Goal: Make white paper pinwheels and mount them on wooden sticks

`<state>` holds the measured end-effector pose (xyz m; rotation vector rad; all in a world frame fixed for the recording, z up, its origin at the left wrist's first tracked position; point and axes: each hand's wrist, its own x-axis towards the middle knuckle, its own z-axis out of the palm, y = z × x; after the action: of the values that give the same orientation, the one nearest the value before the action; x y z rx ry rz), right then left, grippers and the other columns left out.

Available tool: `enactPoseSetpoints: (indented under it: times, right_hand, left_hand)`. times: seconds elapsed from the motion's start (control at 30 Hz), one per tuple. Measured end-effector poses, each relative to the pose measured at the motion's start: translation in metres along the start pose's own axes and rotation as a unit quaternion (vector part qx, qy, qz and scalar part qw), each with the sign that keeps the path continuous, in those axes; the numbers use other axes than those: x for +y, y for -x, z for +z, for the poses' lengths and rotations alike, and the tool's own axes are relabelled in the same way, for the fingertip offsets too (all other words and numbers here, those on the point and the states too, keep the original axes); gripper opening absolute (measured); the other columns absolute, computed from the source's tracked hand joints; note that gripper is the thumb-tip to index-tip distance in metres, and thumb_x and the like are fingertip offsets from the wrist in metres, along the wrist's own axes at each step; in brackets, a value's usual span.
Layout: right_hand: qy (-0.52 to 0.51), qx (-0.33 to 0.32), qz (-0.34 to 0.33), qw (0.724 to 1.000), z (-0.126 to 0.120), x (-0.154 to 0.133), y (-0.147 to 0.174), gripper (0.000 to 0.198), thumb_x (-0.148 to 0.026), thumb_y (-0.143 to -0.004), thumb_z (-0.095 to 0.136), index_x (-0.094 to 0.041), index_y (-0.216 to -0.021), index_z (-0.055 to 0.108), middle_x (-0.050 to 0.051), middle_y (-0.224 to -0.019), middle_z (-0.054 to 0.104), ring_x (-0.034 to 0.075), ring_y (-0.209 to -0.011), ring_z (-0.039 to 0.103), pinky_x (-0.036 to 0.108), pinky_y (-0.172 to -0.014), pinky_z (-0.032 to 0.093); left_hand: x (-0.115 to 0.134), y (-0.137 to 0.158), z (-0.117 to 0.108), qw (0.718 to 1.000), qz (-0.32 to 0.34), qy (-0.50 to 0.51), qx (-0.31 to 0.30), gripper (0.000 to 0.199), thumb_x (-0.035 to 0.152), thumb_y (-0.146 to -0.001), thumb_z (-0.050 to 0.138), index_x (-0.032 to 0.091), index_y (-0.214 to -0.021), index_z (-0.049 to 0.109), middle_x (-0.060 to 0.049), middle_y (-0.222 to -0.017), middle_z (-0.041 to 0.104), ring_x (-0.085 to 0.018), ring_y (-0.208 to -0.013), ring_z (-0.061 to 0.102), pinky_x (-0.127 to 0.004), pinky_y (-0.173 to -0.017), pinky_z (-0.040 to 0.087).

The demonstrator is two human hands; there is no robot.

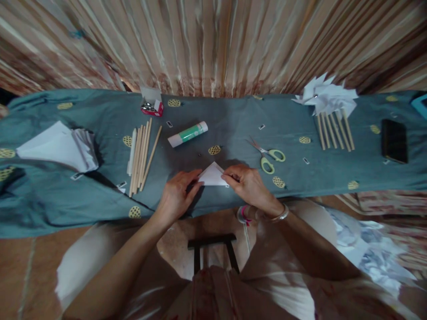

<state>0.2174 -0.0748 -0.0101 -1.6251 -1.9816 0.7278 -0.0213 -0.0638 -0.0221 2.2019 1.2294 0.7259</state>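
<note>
A sheet of white paper folded into a triangle [213, 175] lies near the table's front edge, its peak pointing away from me. My left hand [180, 191] pinches its left corner between thumb and fingers. At the right corner, my right hand [248, 184] is closed on the paper too. Just beyond the paper rests a green and white glue stick [188, 134]. Scissors with light green handles [268, 155] lie to the right of my right hand, their blades slightly apart. Several wooden sticks [142, 155] lie to the left.
White folded papers [60, 146] are stacked at far left. A small red and white box [151, 104] holds shiny metal pieces. Paper pinwheels [328, 95] on sticks lie at back right, near a dark phone [394, 141]. Crumpled paper [376, 253] sits below the table at right.
</note>
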Motion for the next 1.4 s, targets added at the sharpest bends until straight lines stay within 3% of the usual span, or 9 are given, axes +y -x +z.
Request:
enactPoseSetpoints:
  times: [0.4, 0.53, 0.67, 0.8, 0.9, 1.4]
  right_hand:
    - [0.096, 0.070, -0.050, 0.992, 0.014, 0.000, 0.003, 0.017, -0.022, -0.095, 0.060, -0.018, -0.081, 0.069, 0.006, -0.077, 0.071, 0.021, -0.078, 0.065, 0.031, -0.078, 0.045]
    - [0.105, 0.077, -0.058, 0.990, 0.014, 0.000, 0.001, 0.017, -0.021, -0.095, 0.060, -0.018, -0.080, 0.068, 0.005, -0.075, 0.071, 0.021, -0.077, 0.065, 0.030, -0.078, 0.046]
    - [0.109, 0.077, -0.055, 0.990, 0.014, -0.001, 0.001, 0.019, -0.020, -0.095, 0.058, -0.019, -0.079, 0.067, 0.005, -0.075, 0.071, 0.021, -0.076, 0.065, 0.030, -0.078, 0.045]
    - [0.114, 0.080, -0.053, 0.989, 0.014, -0.002, 0.001, 0.019, -0.020, -0.095, 0.058, -0.019, -0.078, 0.067, 0.005, -0.073, 0.070, 0.021, -0.074, 0.064, 0.030, -0.076, 0.045]
    - [0.121, 0.073, -0.042, 0.989, 0.014, -0.002, 0.001, 0.020, -0.020, -0.095, 0.058, -0.019, -0.077, 0.066, 0.004, -0.072, 0.069, 0.020, -0.073, 0.063, 0.030, -0.073, 0.044]
    - [0.154, 0.072, -0.040, 0.985, 0.014, -0.004, -0.001, 0.021, -0.018, -0.094, 0.056, -0.020, -0.075, 0.065, 0.005, -0.072, 0.069, 0.021, -0.074, 0.063, 0.030, -0.072, 0.043]
  left_hand:
    - [-0.005, 0.001, -0.007, 0.997, 0.038, -0.057, 0.021, 0.030, 0.032, -0.099, 0.058, 0.016, -0.123, 0.065, -0.008, -0.095, 0.076, -0.022, -0.089, 0.071, -0.035, -0.080, 0.060]
    - [0.005, 0.004, -0.003, 0.984, 0.125, -0.116, 0.056, 0.029, 0.020, -0.098, 0.058, 0.014, -0.127, 0.062, -0.015, -0.126, 0.071, -0.027, -0.118, 0.066, -0.044, -0.098, 0.058]
    - [0.022, 0.018, 0.013, 0.967, 0.212, -0.144, 0.006, 0.044, 0.010, -0.098, 0.053, 0.011, -0.141, 0.050, -0.017, -0.142, 0.062, -0.029, -0.144, 0.048, -0.052, -0.116, 0.045]
    - [0.025, 0.032, 0.026, 0.964, 0.208, -0.164, -0.036, 0.056, 0.018, -0.099, 0.054, 0.004, -0.151, 0.036, -0.024, -0.151, 0.052, -0.031, -0.154, 0.030, -0.052, -0.121, 0.038]
    - [0.020, 0.036, 0.028, 0.964, 0.197, -0.170, -0.049, 0.063, 0.024, -0.100, 0.055, 0.003, -0.154, 0.031, -0.026, -0.154, 0.048, -0.032, -0.155, 0.025, -0.053, -0.121, 0.036]
    - [0.016, 0.035, 0.026, 0.967, 0.175, -0.171, -0.073, 0.069, 0.033, -0.100, 0.055, 0.006, -0.157, 0.026, -0.023, -0.155, 0.047, -0.034, -0.151, 0.034, -0.056, -0.121, 0.037]
